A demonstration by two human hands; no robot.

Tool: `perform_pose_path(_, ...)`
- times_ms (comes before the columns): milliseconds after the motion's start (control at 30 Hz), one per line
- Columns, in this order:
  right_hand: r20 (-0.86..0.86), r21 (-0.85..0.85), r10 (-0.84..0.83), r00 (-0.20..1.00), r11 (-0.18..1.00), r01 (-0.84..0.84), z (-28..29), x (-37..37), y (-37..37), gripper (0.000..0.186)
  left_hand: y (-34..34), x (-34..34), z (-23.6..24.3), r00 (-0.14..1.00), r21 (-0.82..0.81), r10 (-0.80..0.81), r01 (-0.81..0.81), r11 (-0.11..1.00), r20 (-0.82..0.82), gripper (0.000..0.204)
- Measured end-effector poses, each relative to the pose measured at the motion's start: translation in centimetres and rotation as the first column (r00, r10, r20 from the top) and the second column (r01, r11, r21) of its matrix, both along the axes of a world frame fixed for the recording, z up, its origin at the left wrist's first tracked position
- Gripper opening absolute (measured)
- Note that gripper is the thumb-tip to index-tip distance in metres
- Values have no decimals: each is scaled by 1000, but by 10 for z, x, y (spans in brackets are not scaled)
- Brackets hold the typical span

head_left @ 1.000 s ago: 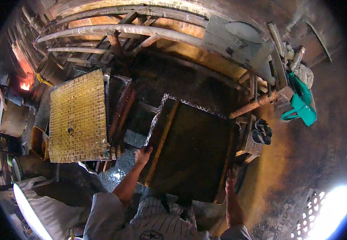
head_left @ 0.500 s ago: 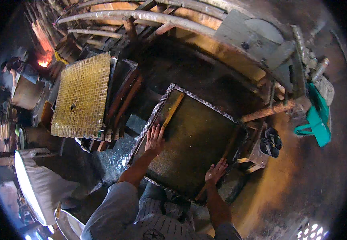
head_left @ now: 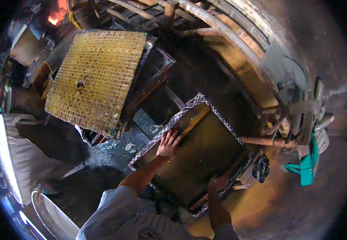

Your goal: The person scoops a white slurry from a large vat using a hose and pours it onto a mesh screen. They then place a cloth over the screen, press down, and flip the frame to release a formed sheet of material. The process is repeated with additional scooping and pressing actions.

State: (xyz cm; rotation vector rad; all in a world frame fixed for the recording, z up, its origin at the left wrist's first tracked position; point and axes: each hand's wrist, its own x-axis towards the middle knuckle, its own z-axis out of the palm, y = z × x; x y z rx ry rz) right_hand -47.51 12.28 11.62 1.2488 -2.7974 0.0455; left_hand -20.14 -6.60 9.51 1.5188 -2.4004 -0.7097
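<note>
In front of me lies a square frame with a dark brown, glossy panel (head_left: 199, 154) and a black-and-white checked cloth edging (head_left: 225, 120). My left hand (head_left: 168, 145) rests flat on the panel's left part, fingers spread. Its fingertips are beside the lower end of a wooden strip (head_left: 196, 121) on the panel. My right hand (head_left: 217, 183) lies low over the panel's right part, near a second, darker wooden strip (head_left: 200, 202). Shadow and blur soften its fingers, which look stretched out. I see nothing held in either hand.
A yellow woven-pattern square board (head_left: 97, 80) tops a stack at the left. Wooden rails (head_left: 221, 30) run behind. Dark sandals (head_left: 260, 169) and a teal cloth bag (head_left: 305, 168) are at the right. A large round vessel (head_left: 53, 214) stands lower left; a fire (head_left: 55, 19) glows far left.
My view has swung left, so the woven board looks bigger and nearer. My left hand stays flat by the strip. My right hand is now darker and sits a little further in over the panel.
</note>
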Motion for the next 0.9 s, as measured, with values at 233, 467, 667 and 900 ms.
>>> perform_pose_path(233, -6, -221, 713, 701, 683, -696, 31, 35, -304, 41, -33, 95, -2, 590, 652, 692, -336, 679, -416, 39)
perform_pose_path(467, 128, 435, 599, 791, 683, -587, 7, 127, -440, 42, 106, 200, -180, 354, 637, 561, 146, 757, -748, 40)
perform_pose_path(667, 82, 624, 480, 873, 659, -421, -16, 132, -471, 33, 95, 221, -63, 694, 681, 673, -364, 635, -256, 32)
perform_pose_path(900, 259, 302, 456, 851, 799, -520, -14, 81, -481, 30, 117, 236, -38, 294, 863, 891, -272, 426, -347, 20)
